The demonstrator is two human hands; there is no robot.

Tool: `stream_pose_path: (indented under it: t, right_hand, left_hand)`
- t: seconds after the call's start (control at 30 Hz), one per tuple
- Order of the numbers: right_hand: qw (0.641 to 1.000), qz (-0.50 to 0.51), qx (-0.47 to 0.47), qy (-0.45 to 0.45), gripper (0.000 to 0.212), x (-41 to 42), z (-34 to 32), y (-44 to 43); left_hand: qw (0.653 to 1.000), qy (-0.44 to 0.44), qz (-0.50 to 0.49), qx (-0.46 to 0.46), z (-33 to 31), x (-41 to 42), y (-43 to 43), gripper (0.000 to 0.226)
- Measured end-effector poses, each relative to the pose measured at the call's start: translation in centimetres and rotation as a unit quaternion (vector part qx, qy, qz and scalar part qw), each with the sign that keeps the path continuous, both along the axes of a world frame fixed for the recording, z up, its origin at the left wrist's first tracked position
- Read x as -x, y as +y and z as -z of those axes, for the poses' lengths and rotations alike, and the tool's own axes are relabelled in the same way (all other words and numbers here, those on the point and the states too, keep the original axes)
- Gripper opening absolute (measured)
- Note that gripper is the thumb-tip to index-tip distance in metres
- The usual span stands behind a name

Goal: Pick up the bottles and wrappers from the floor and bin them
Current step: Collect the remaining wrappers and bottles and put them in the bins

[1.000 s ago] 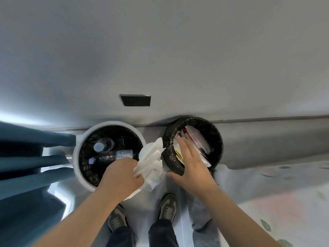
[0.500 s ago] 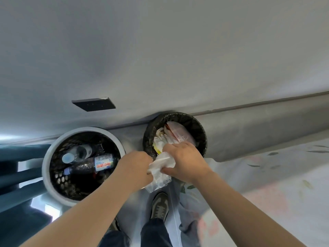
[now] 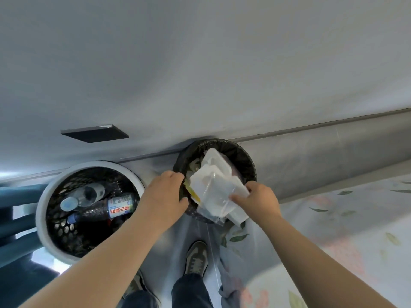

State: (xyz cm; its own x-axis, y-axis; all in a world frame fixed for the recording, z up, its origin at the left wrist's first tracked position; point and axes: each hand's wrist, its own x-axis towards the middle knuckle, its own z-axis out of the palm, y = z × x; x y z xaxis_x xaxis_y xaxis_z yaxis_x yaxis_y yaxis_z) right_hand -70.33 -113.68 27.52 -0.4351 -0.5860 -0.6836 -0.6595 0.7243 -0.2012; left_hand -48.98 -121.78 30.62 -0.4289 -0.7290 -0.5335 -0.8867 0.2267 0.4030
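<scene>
My right hand (image 3: 258, 197) pinches a bundle of white and clear plastic wrappers (image 3: 216, 192) over the black-lined bin (image 3: 243, 156) by the wall. More wrappers lie inside that bin. My left hand (image 3: 165, 192) grips the bin's near left rim, fingers curled over the liner. To the left stands a white-rimmed mesh bin (image 3: 42, 210) holding plastic bottles (image 3: 104, 207), one with a white and red label.
The grey wall and its skirting run behind both bins. A dark socket plate (image 3: 94, 134) sits on the wall. Teal curtain folds (image 3: 15, 218) hang at the left. A floral bedsheet (image 3: 344, 230) spreads at the right. My shoes (image 3: 196, 257) stand just below the bins.
The wrapper bundle has passed from my left hand to my right and moved over the black bin. My left hand now holds the bin's rim. The view shifted left.
</scene>
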Motion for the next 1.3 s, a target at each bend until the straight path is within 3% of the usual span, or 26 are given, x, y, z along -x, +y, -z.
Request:
stream_pose_path:
  t: [0.1,0.17,0.3,0.6,0.7,0.83,1.0,1.13,1.3]
  right_hand:
    - [0.994,0.098,0.02,0.031,0.034,0.5,1.2,-0.2]
    - [0.99,0.099,0.039,0.092,0.031,0.8,1.6,-0.6]
    - [0.976,-0.008,0.074,0.203,0.029,1.8,1.9,-1.6]
    - [0.952,-0.167,0.05,0.251,0.028,2.4,5.2,-2.5]
    - [0.95,-0.198,0.015,0.243,0.029,1.1,6.8,-2.4]
    - [0.958,-0.229,-0.012,0.172,0.062,-1.6,8.4,-1.6]
    - [0.973,-0.214,-0.043,0.076,0.056,-3.6,9.8,-0.4]
    - [0.979,-0.191,-0.053,0.054,0.065,-3.2,9.5,-0.4]
    - [0.975,-0.204,-0.05,0.067,0.054,-2.4,7.9,-0.3]
  left_hand:
    - [0.999,-0.029,-0.002,-0.019,0.7,-0.7,-0.1,0.044]
    - [0.998,-0.043,-0.005,-0.034,1.1,-0.9,0.0,0.045]
    - [0.996,-0.061,-0.001,-0.063,1.7,-1.2,0.3,0.044]
    - [0.997,-0.049,-0.002,-0.064,3.3,-1.1,0.4,0.038]
    - [0.997,-0.051,-0.007,-0.063,4.0,-1.4,0.4,0.04]
    - [0.996,-0.061,-0.009,-0.067,4.4,-1.8,0.6,0.041]
    - [0.996,-0.066,-0.005,-0.064,4.6,-1.9,0.9,0.04]
    - [0.996,-0.068,-0.011,-0.059,4.6,-2.2,0.9,0.037]
    - [0.996,-0.064,-0.011,-0.059,4.1,-2.4,1.2,0.036]
